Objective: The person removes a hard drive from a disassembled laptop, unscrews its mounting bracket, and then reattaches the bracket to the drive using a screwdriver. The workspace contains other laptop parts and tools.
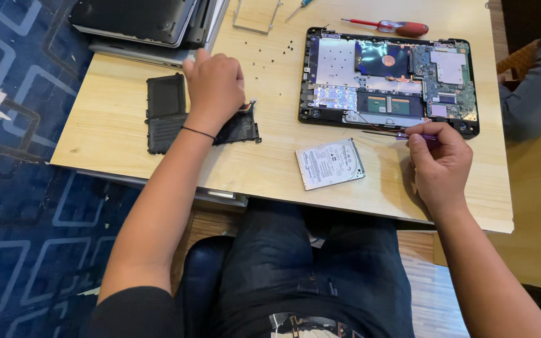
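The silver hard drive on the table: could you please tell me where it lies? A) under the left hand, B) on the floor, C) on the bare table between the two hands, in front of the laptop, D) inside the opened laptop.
C: the hard drive lies flat on the table, outside the opened laptop, between the left hand and right hand.

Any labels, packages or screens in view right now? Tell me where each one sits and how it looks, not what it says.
Hard drive: lies flat on the table between the two hands, in front of the opened laptop; a rectangle with a white label with small dark print covering its top.
No packages or lit screens show.
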